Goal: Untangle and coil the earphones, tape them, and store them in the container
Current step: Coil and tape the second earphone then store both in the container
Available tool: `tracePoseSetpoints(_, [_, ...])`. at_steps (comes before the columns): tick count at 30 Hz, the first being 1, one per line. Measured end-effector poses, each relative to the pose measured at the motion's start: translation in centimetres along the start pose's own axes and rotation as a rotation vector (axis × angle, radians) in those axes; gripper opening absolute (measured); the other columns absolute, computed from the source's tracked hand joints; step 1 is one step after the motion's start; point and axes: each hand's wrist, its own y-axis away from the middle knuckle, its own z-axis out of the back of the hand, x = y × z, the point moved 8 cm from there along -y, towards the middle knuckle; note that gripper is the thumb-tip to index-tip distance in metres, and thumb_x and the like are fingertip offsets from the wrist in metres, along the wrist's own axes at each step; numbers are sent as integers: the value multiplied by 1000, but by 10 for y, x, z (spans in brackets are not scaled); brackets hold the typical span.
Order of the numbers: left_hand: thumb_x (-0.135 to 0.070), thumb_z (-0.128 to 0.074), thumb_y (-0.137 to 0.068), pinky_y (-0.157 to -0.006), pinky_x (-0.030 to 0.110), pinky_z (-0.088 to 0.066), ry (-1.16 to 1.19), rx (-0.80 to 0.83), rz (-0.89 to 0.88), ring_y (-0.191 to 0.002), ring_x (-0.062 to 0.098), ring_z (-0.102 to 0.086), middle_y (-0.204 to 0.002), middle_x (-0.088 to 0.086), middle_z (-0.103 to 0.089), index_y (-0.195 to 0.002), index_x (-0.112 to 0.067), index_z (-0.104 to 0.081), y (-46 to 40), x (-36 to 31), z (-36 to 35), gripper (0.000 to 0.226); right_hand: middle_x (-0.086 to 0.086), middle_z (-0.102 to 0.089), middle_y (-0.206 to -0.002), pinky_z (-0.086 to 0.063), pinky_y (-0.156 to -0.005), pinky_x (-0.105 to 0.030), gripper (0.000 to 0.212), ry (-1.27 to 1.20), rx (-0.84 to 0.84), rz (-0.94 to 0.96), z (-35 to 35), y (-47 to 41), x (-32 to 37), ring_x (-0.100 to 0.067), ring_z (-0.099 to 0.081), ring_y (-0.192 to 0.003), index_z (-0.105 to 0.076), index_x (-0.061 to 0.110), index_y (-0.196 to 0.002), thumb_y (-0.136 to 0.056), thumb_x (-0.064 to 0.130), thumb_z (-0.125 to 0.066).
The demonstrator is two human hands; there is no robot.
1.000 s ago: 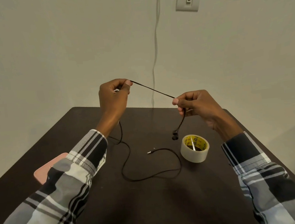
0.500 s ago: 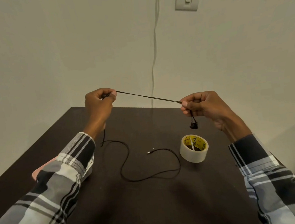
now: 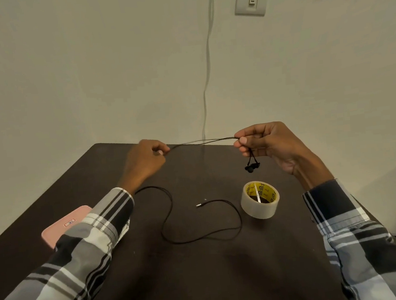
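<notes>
Earphones (image 3: pixel 201 142): black, thin cord pulled almost straight above the far edge of the desk (image 3: pixel 203 281), between two raised hands. Left hand (image 3: pixel 145 162), curled, pinching the cord at its fingertips, above the far left part of the desk. Right hand (image 3: pixel 267 143), thumb and fingers clamped on the cord near the far right edge; both earbuds (image 3: pixel 252 167) dangling just below that grip. From the left hand, rest of the cord dropping to the desk and lying in a loose open loop near the centre, ending in the metal plug (image 3: pixel 199 205). Roll of clear tape (image 3: pixel 260 199) with a yellow core, lying flat toward the right edge, beside the loop, apart from it. Pink container (image 3: pixel 62 227) at the left edge, partly hidden under the left plaid sleeve (image 3: pixel 81 251).
</notes>
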Motion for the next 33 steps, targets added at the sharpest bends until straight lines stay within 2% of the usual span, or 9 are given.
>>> tracePoseSetpoints(4, [-20, -53, -100, -99, 29, -43, 158, 207, -118, -115, 10, -59, -117, -4, -71, -115, -19, -69, 17, -37, -33, 22, -16, -77, -94, -61, -72, -29, 17, 11, 36, -1, -15, -3, 1, -19, -73, -78, -74, 1, -104, -88, 0, -70])
tracePoseSetpoints(7, [-36, -47, -102, -101, 31, -46, 318, 244, -219, -112, 7, -62, -113, -6, -72, -117, -20, -69, 28, -71, -45, 31, -17, -77, -94, -61, -73, -30, 18, 13, 65, -5, -25, -3, 2, -19, -73, -77, -73, 0, -105, -87, 0, -70])
tracePoseSetpoints(11, [-30, -55, -99, -95, 24, -50, 518, 310, -287, -101, 5, -68, -100, -3, -76, -110, -16, -73, 36, -98, -54, 25, -14, -77, -88, -60, -70, -28, 19, 10, 77, 12, -30, -3, 3, -18, -73, -76, -74, 0, -105, -87, -1, -70])
tracePoseSetpoints(16, [-19, -65, -94, -67, 22, -55, 642, 260, -214, -65, 10, -64, -72, 1, -69, -97, -8, -74, 30, -94, -41, 15, -17, -77, -100, -59, -78, -31, 23, -3, 125, -1, -27, 1, 3, -23, -75, -90, -72, 1, -110, -87, 4, -71])
tracePoseSetpoints(19, [-23, -66, -93, -56, 17, -48, 555, 240, -254, -55, 2, -54, -67, -6, -66, -94, -11, -76, 29, -101, -33, 15, -13, -76, -108, -54, -91, -37, 28, 41, 182, -8, -32, 3, 0, -22, -72, -108, -71, 6, -115, -89, 17, -70])
tracePoseSetpoints(22, [-27, -68, -91, -61, 19, -44, 432, 209, -355, -60, 7, -57, -71, -8, -72, -90, -14, -78, 29, -114, -24, 16, -11, -74, -116, -51, -99, -41, 36, 12, 253, 5, -44, 6, 1, -21, -67, -117, -70, 9, -120, -89, 28, -67])
tracePoseSetpoints(24, [-24, -69, -91, -61, 19, -44, 397, 206, -400, -62, 10, -61, -73, -4, -74, -90, -12, -78, 28, -119, -20, 15, -12, -73, -118, -49, -103, -42, 38, -34, 280, 7, -51, 7, 0, -22, -66, -119, -70, 9, -120, -89, 30, -67])
tracePoseSetpoints(27, [-23, -71, -89, -56, 10, -39, 365, 180, -437, -55, -2, -57, -73, -6, -74, -89, -13, -79, 25, -124, -14, 12, -16, -73, -117, -47, -106, -44, 38, -85, 290, 7, -59, 7, -3, -25, -66, -119, -69, 5, -121, -90, 28, -67])
tracePoseSetpoints(33, [-28, -77, -84, -57, 20, -49, 459, 239, -405, -61, 8, -63, -78, -1, -76, -87, -13, -79, 23, -124, -9, 15, -20, -73, -115, -53, -101, -37, 31, -168, 346, 21, -73, 13, -6, -28, -67, -116, -72, 5, -114, -95, 26, -62])
